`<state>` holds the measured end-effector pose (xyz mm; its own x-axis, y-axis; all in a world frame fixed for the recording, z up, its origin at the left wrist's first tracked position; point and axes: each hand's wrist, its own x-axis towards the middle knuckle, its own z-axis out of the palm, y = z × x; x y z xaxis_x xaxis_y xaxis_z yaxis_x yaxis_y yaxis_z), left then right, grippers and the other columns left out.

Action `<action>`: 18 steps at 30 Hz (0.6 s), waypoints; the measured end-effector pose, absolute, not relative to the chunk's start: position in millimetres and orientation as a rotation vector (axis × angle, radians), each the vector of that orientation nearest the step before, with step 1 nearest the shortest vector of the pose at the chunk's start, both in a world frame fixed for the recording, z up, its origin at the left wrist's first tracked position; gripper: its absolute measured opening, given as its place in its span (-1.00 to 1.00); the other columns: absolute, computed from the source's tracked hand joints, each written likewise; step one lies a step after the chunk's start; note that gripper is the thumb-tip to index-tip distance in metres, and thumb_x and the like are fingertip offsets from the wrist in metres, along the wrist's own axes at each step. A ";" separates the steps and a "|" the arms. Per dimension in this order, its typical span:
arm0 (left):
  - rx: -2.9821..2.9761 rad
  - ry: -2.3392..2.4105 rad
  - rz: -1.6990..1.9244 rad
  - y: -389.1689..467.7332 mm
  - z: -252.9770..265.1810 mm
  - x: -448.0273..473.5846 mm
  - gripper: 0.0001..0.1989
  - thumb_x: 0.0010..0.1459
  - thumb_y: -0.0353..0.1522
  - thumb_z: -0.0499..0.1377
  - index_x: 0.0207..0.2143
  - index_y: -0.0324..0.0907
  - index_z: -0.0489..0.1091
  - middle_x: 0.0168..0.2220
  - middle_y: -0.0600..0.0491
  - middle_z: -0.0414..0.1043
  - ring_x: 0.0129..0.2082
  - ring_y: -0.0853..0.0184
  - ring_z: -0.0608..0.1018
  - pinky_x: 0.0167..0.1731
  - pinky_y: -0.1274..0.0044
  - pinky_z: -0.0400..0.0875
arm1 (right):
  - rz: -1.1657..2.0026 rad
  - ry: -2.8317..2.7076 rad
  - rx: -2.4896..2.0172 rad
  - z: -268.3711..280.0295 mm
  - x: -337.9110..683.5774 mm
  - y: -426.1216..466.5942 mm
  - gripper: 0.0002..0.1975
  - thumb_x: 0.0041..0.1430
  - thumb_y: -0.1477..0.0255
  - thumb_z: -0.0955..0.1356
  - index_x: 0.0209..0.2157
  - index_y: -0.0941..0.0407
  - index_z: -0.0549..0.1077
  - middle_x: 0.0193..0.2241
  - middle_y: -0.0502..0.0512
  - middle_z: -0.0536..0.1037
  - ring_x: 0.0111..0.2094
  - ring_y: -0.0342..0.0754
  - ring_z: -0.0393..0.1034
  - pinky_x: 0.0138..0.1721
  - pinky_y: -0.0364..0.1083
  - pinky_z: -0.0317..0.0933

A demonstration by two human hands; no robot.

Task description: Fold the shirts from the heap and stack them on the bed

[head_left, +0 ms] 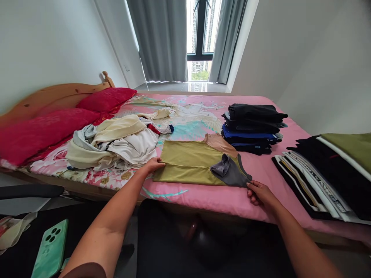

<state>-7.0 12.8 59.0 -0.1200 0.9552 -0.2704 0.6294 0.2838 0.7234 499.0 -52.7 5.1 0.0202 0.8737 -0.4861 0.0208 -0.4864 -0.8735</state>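
Presently, your left hand (155, 165) pinches the olive colour-block shirt (187, 155) at its plain end; your right hand (259, 194) pinches the grey corner (238, 178). It lies part-folded on the pink bedsheet (216, 201). Likely light, limp; grip opposite ends.

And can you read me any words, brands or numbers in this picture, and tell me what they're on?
None can be read for certain.
White folded garment, right-hand pile: dark lettering, too blurred to read.
Green phone: faint marking on the back, too faint to read.
Dark folded garment, low in the middle stack: small light mark, too small to read.
Olive-and-gray shirt: no lettering visible.
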 end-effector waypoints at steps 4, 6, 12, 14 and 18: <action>1.317 1.756 0.565 -6.6 68.3 -10.1 -0.59 -0.25 -0.05 0.30 -0.52 -0.19 0.38 -0.62 0.11 0.33 -0.68 0.44 0.27 -0.64 0.56 0.05 | 1.563 -0.933 -1.594 6.2 499.3 -52.9 -0.76 0.07 0.27 0.36 -0.37 0.08 0.22 -0.67 -0.08 0.38 -0.78 -0.24 0.14 -0.79 -0.26 -0.10; 1.293 1.752 0.523 -16.0 73.7 -14.5 -0.56 -0.31 -0.02 0.32 -0.60 -0.19 0.34 -0.70 0.16 0.22 -0.72 0.47 0.20 -0.66 0.57 -0.02 | 1.564 -0.939 -1.592 4.7 500.3 -52.6 -0.75 0.07 0.26 0.36 -0.36 0.08 0.22 -0.66 -0.07 0.39 -0.78 -0.24 0.15 -0.79 -0.26 -0.09; 1.271 1.732 0.381 -40.8 69.8 -23.8 -0.50 -0.31 0.03 0.29 -0.61 -0.16 0.20 -0.71 0.24 0.10 -0.72 0.51 0.15 -0.68 0.60 -0.08 | 1.523 -0.979 -1.642 5.4 500.1 -51.8 -0.75 0.08 0.25 0.36 -0.35 0.09 0.24 -0.66 -0.07 0.39 -0.77 -0.23 0.17 -0.79 -0.26 -0.04; 1.212 1.721 0.500 -45.7 60.8 -24.8 -0.51 -0.27 0.03 0.26 -0.53 -0.15 0.19 -0.68 0.26 0.10 -0.71 0.52 0.14 -0.68 0.61 -0.08 | 1.520 -0.984 -1.648 9.2 497.8 -51.4 -0.75 0.10 0.24 0.35 -0.36 0.10 0.24 -0.66 -0.07 0.39 -0.77 -0.23 0.18 -0.79 -0.26 -0.03; 1.158 1.738 0.605 -47.7 45.9 -26.4 -0.55 -0.22 0.01 0.22 -0.49 -0.13 0.16 -0.67 0.28 0.06 -0.73 0.52 0.10 -0.69 0.62 -0.11 | 1.501 -1.009 -1.675 15.5 493.4 -50.1 -0.74 0.14 0.22 0.32 -0.41 0.11 0.23 -0.66 -0.06 0.40 -0.77 -0.24 0.19 -0.79 -0.26 -0.01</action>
<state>-26.4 -47.7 45.9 -0.1228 0.8966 -0.4254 0.4382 0.4336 0.7874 493.4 -50.1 15.5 0.0421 0.8764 -0.4797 0.1139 -0.4812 -0.8692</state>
